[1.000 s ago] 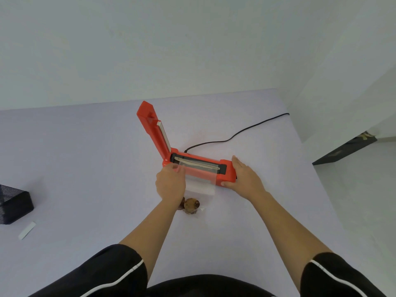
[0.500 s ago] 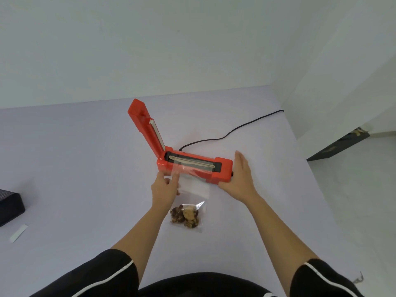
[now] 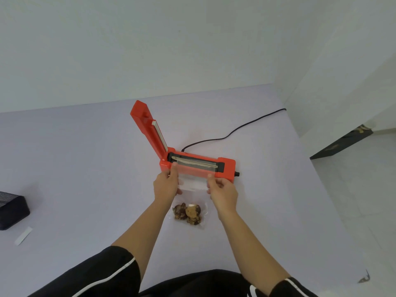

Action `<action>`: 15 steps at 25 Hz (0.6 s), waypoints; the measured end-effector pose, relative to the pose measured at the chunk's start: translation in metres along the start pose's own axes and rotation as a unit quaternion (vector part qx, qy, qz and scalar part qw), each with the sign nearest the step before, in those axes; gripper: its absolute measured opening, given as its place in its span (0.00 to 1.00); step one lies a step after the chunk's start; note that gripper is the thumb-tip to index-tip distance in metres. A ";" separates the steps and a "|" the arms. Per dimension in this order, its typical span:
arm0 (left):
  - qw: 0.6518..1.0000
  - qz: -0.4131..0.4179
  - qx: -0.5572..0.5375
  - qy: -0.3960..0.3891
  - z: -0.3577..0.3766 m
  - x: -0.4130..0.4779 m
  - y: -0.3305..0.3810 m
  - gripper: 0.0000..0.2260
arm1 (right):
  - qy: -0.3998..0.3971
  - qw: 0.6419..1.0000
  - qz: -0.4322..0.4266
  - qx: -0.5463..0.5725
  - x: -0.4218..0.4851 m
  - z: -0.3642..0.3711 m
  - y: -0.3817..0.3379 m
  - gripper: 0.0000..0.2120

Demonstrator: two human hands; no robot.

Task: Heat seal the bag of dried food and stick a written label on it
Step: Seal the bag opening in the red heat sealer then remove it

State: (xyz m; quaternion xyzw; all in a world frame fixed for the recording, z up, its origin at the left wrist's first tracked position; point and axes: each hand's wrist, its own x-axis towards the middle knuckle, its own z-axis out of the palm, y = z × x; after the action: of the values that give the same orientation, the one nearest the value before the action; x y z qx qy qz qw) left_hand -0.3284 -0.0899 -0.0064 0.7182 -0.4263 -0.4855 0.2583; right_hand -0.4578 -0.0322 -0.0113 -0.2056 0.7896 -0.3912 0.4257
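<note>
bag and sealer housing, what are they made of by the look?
The bag looks like thin clear plastic film, glossy: the dried food and table show through it. The sealer housing is probably moulded hard plastic: orange-red, smooth, soft sheen, rounded edges. Painted metal is not ruled out.

Heat sealer (image 3: 225,166): glossy orange plastic, black inset, pale matt sealing strip. Bag (image 3: 192,185): clear, shiny plastic film. Dried food (image 3: 187,213): rough, wrinkled, brown. Table (image 3: 85,168): smooth matt lilac. Label (image 3: 23,235): white paper. Cord (image 3: 235,130): black, smooth.
</note>
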 end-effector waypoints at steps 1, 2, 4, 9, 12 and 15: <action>1.000 -0.017 -0.003 -0.004 0.000 0.002 0.002 0.21 | 0.007 1.000 0.006 0.004 0.001 0.001 -0.001 0.16; 1.000 -0.028 -0.001 -0.007 0.001 0.004 0.005 0.22 | 0.012 1.000 0.009 0.004 0.003 0.001 -0.002 0.16; 0.999 -0.047 -0.008 -0.005 0.001 0.009 0.008 0.22 | 0.015 1.000 0.011 0.000 0.005 0.002 -0.004 0.15; 0.997 -0.074 -0.013 -0.003 -0.001 0.016 0.011 0.22 | 0.029 1.000 0.008 -0.002 0.006 0.004 -0.007 0.09; 0.997 -0.080 -0.008 -0.003 -0.004 0.019 0.013 0.22 | 0.035 0.999 -0.011 -0.005 0.005 0.004 -0.011 0.05; 0.997 -0.075 0.009 0.001 -0.003 0.022 0.012 0.22 | 0.040 0.998 -0.038 -0.023 0.001 0.004 -0.016 0.07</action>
State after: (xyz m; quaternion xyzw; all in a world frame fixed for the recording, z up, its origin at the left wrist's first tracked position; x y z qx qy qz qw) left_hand -0.3262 -0.1150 -0.0058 0.7509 -0.3750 -0.4990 0.2154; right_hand -0.4556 -0.0443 -0.0010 -0.2290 0.8066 -0.3966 0.3738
